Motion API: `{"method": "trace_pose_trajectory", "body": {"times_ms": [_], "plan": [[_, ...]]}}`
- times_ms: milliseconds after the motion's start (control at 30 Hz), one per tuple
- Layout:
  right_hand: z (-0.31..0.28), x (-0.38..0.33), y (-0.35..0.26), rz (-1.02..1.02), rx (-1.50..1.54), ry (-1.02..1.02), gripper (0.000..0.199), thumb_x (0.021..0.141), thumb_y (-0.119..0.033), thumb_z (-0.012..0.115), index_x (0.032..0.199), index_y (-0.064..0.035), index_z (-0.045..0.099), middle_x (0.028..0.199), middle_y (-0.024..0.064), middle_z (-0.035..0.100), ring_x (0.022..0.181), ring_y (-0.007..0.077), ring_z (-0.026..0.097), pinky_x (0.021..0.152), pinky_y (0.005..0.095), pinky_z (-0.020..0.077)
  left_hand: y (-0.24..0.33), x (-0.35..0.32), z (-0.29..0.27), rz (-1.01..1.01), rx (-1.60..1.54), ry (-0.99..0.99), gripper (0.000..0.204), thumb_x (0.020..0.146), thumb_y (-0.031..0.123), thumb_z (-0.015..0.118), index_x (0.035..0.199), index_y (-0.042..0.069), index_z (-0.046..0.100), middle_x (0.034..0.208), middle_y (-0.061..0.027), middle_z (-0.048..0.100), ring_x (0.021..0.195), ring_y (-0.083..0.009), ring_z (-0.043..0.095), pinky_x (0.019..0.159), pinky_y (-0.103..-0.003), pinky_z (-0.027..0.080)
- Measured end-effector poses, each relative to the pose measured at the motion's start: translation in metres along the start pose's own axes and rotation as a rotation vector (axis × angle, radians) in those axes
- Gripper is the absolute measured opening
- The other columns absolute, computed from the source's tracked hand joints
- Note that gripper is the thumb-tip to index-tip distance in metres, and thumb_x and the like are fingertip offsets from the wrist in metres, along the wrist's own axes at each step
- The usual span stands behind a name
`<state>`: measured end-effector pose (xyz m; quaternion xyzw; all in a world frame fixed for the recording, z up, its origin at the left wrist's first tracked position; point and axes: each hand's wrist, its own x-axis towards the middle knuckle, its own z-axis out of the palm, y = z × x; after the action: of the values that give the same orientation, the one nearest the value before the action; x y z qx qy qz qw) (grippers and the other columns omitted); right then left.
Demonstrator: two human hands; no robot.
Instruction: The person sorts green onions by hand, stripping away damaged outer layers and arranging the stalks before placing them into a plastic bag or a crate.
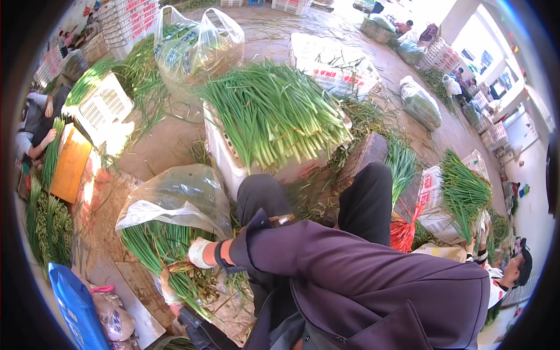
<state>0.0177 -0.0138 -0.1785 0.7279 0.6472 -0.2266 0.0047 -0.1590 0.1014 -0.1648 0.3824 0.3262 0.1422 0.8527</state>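
Low at the person's left, on the muddy floor, lies a bundle of long green scallions [160, 248] half inside a clear plastic bag [175, 198]. Both gloved hands grasp it: the right hand [200, 254] near the roots, the left hand [169, 291] just below. Ahead, a white plastic crate [224, 157] carries more scallions.

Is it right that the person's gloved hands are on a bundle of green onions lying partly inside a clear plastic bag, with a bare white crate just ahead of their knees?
Not quite. In the head view the white crate ahead of the knees is not bare: a big heap of green onions lies on it. The rest holds: the right hand and left hand are on the bundle that lies partly inside the clear plastic bag.
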Motion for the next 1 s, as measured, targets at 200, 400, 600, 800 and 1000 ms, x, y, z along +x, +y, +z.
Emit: {"method": "trace_pose_trajectory", "body": {"times_ms": [200,400,600,800,1000], "plan": [[0.011,-0.024,0.007,-0.043,0.010,0.038,0.018,0.084,-0.019,0.065,0.094,-0.0131,0.079,0.089,0.0114,0.076,0.085,0.0347,0.073,0.075,0.0450,0.0572,0.035,-0.032,-0.002,-0.065,-0.184,-0.177,0.063,0.094,0.051,0.066,0.133,0.002,0.061,0.121,-0.0154,0.071,0.107,-0.0305,0.069,0.090,-0.045,0.058],[0.051,-0.009,0.019,-0.066,-0.156,-0.251,0.018,0.079,-0.028,0.072,0.088,-0.0169,0.082,0.089,0.0093,0.078,0.082,0.0325,0.075,0.068,0.0483,0.0585,0.050,-0.051,-0.118,0.056,-0.569,-0.287,0.047,0.103,0.042,0.058,0.126,0.001,0.062,0.102,-0.0132,0.070,0.087,-0.0274,0.068,0.080,-0.044,0.058],[-0.088,-0.021,0.002,-0.123,0.377,-0.281,0.066,0.084,-0.020,0.067,0.144,0.0015,0.052,0.116,0.0272,0.070,0.107,0.0334,0.069,0.093,0.0369,0.0525,0.053,-0.107,-0.061,0.282,-0.317,-0.210,0.072,0.087,0.031,0.078,0.141,-0.006,0.048,0.133,-0.0252,0.061,0.108,-0.0450,0.067,0.092,-0.059,0.057],[-0.184,-0.084,-0.003,-0.509,1.376,-0.070,0.097,0.087,-0.030,0.077,0.162,-0.0019,0.021,0.148,0.0134,0.053,0.133,0.0203,0.050,0.112,0.0338,0.0396,0.072,-0.114,0.024,0.297,0.027,-0.216,0.078,0.067,0.007,0.080,0.141,-0.001,0.054,0.125,-0.0102,0.068,0.109,-0.0236,0.067,0.097,-0.037,0.053],[-0.296,-0.166,-0.001,-0.723,1.079,0.583,0.081,0.091,-0.054,0.072,0.147,-0.0014,0.047,0.139,0.0084,0.059,0.127,0.0199,0.054,0.109,0.0361,0.0428,0.138,-0.127,0.157,0.376,0.686,-0.472,0.063,0.071,0.004,0.080,0.131,0.000,0.062,0.113,-0.0073,0.073,0.101,-0.0196,0.069,0.093,-0.035,0.055]]}}
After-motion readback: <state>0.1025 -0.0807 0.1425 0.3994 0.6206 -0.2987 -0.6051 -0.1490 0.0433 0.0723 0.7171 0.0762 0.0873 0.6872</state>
